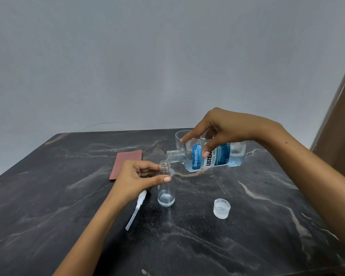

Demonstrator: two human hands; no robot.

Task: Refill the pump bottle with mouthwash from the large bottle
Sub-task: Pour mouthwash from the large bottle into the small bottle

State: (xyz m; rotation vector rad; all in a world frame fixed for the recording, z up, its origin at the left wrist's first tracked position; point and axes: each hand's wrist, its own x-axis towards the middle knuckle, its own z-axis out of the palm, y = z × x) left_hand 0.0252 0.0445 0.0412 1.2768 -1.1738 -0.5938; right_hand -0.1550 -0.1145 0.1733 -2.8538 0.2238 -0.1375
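Observation:
A small clear pump bottle [166,193] stands upright on the dark marble table [247,236], its neck open and a little pale liquid at its bottom. My left hand [135,179] grips it just below the neck. My right hand [221,130] holds the large mouthwash bottle [217,156] tipped on its side, its open mouth right above the small bottle's neck. Light blue liquid lies in the large bottle's lower side. The white pump head with its tube [136,209] lies on the table left of the small bottle.
The large bottle's clear cap [221,208] lies on the table to the right of the small bottle. A clear glass [180,139] stands behind the large bottle. A reddish-brown cloth [126,162] lies at the back left. A grey wall rises behind the table.

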